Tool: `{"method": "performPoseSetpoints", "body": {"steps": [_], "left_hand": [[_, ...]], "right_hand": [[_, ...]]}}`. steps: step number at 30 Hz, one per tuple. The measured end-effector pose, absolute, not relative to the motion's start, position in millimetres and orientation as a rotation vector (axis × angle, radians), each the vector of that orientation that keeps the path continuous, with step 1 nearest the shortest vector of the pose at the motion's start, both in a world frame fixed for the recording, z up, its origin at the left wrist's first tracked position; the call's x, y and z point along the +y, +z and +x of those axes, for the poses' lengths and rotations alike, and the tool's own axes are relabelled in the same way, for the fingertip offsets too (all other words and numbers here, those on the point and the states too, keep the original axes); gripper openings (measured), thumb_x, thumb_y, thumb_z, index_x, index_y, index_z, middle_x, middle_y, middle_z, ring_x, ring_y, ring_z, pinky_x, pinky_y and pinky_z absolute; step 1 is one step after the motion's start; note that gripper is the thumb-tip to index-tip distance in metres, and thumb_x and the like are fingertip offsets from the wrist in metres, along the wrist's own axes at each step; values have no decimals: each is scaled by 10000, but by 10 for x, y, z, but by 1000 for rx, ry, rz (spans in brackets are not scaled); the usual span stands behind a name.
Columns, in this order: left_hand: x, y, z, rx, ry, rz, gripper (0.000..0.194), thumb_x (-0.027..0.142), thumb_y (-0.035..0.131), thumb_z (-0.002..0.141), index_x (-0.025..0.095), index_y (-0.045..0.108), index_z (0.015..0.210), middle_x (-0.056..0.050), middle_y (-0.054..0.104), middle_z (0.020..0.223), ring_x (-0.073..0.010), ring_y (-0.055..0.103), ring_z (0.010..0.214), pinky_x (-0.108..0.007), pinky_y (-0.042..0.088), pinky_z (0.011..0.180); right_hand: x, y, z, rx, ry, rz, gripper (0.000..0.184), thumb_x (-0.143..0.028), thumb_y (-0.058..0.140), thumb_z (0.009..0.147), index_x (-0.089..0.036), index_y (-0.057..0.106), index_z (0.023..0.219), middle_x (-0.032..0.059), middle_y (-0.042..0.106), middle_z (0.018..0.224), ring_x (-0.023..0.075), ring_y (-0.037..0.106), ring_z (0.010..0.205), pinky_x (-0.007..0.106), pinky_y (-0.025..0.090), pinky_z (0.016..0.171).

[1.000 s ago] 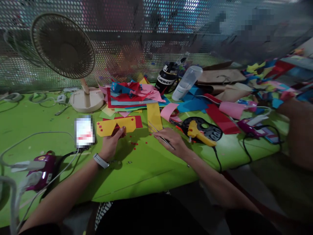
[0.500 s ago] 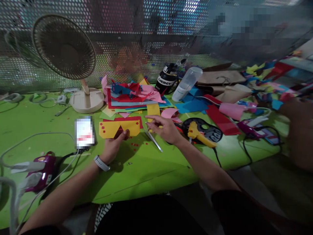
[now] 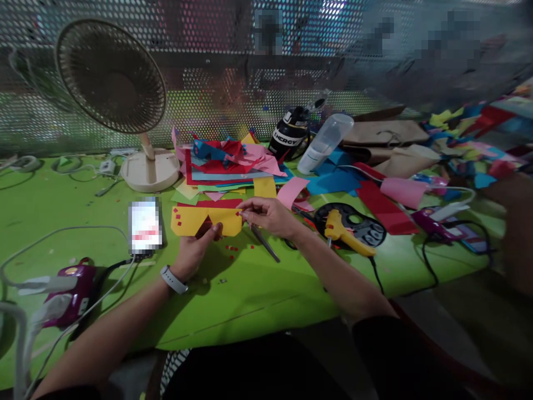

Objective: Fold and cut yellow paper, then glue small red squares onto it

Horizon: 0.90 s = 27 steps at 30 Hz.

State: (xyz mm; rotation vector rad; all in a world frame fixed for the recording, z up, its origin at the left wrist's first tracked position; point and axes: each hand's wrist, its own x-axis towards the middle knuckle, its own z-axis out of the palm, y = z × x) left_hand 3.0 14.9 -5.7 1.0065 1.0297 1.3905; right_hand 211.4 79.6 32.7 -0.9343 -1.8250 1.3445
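Observation:
My left hand [image 3: 195,251] grips a yellow paper cutout [image 3: 191,223] from below, thumb in front beside its triangular notch. Small red paper diamonds [image 3: 179,224] sit at the cutout's left end. At its right end the fingertips of my right hand [image 3: 268,216] pinch the edge, right at another red diamond [image 3: 238,213]. A slim metal tool like tweezers [image 3: 266,245] slants out beneath my right hand; I cannot tell whether it is held or lies on the table. Loose red bits [image 3: 233,249] lie below the cutout.
Right of my hands, a yellow glue gun [image 3: 347,233] rests on a black stand. Behind are stacked coloured papers [image 3: 233,166], a black bottle [image 3: 288,133] and a clear bottle [image 3: 327,144]. A fan [image 3: 150,169], phone [image 3: 145,225] and purple power strip [image 3: 73,289] stand left. Another person's arm [image 3: 516,222] is right.
My right hand has come left and its fingers have closed onto the right end of the yellow cutout. The left hand keeps its hold. The view has shifted slightly.

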Motion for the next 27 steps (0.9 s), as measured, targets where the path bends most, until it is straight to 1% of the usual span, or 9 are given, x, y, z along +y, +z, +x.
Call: {"method": "performPoseSetpoints", "body": {"steps": [5,13,20,27], "left_hand": [[135,-24,41,1022,1365,1028,226,323,776,774,157,631,825,-7,629,746,-122,602,663,-273,519,646],[135,-55,40,998,1378,1002,241,311,795,753,158,640,856,-14,636,757,-132,606,665,-287,520,645],[134,-48,31,1005,1368,1028,228,318,787,763,158,643,837,-12,632,728,-130,596,657,-274,506,630],[147,-88,27,1008,1368,992,261,342,800,744,162,650,860,-16,651,749,-138,605,657,-284,510,632]], "right_hand": [[790,353,2135,-1826,1387,-919,252,-335,651,825,-158,683,1001,35,692,822,131,650,743,241,531,643],[781,335,2091,-1765,1379,-937,245,-349,713,765,-156,678,912,12,663,755,107,610,654,235,525,609],[770,352,2091,-1748,1404,-911,218,-310,689,766,-156,681,920,16,674,766,105,619,665,229,522,613],[753,382,2092,-1701,1445,-916,242,-304,693,747,-151,689,935,25,685,791,107,623,662,231,521,608]]}}
